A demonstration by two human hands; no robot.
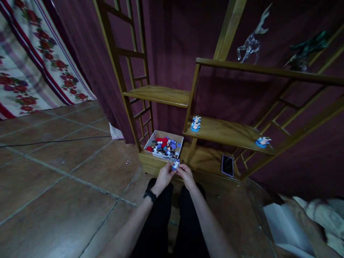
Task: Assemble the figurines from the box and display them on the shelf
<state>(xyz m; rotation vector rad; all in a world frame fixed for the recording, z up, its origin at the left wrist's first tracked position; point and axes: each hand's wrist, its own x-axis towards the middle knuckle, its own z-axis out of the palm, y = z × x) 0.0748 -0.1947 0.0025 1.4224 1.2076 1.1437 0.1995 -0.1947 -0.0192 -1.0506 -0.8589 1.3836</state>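
My left hand (164, 175) and my right hand (186, 175) meet in front of me, fingers pinched on a small blue and white figurine (176, 164). Just beyond them stands a white box (164, 144) full of several small colourful figurines, on the bottom board of a wooden shelf unit (228, 133). A blue-based figurine (196, 123) stands at the left end of the middle shelf. Another figurine (262, 141) stands at that shelf's right end. A dark band is on my left wrist.
A phone (227, 165) lies flat on the bottom board, right of my hands. A glass horse (252, 40) and a dark green ornament (306, 50) stand on the top shelf. A cable (53, 141) crosses the tiled floor. Cloth and paper (309, 222) lie at the right.
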